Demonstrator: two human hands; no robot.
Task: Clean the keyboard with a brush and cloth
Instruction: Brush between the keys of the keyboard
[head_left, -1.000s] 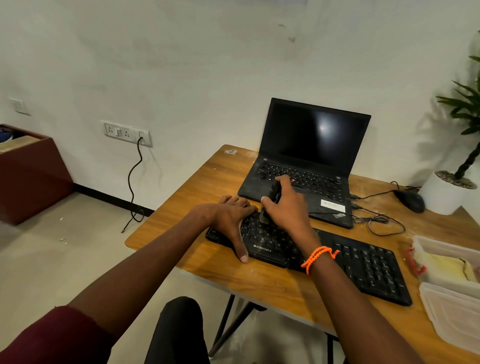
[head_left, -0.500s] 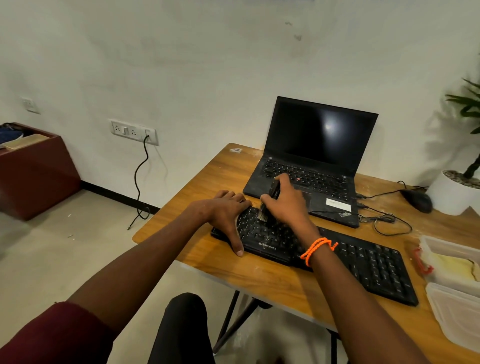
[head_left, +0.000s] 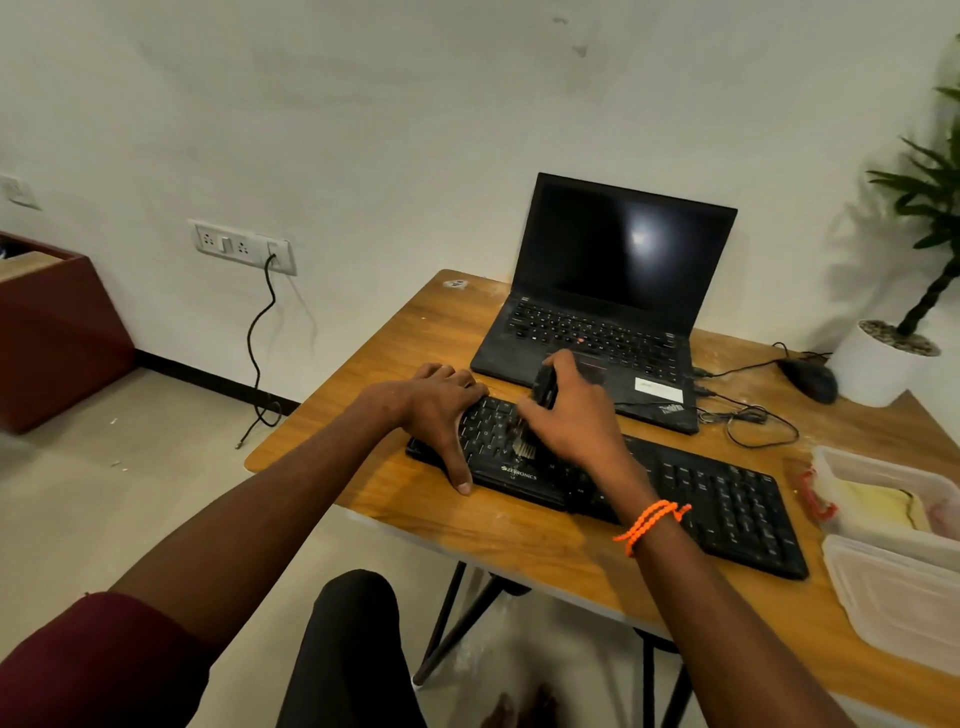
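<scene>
A black keyboard (head_left: 717, 499) lies along the front of the wooden table (head_left: 519, 540). My left hand (head_left: 441, 410) presses flat on the keyboard's left end, thumb on the front edge. My right hand (head_left: 571, 415) grips a black-handled brush (head_left: 543, 395) upright, its pale bristles down on the left-side keys. A yellow cloth (head_left: 878, 509) lies in a clear plastic box (head_left: 883, 467) at the table's right edge.
An open black laptop (head_left: 613, 291) stands just behind the keyboard. A black mouse (head_left: 810, 379) with its tangled cable and a white plant pot (head_left: 878, 369) sit at the back right. A clear lid (head_left: 904, 608) rests at the front right. A brown cabinet (head_left: 57, 332) stands far left.
The brush in my right hand has swept toward me over the left keys. My left hand has stayed on the keyboard's left end. My head has turned a little left.
</scene>
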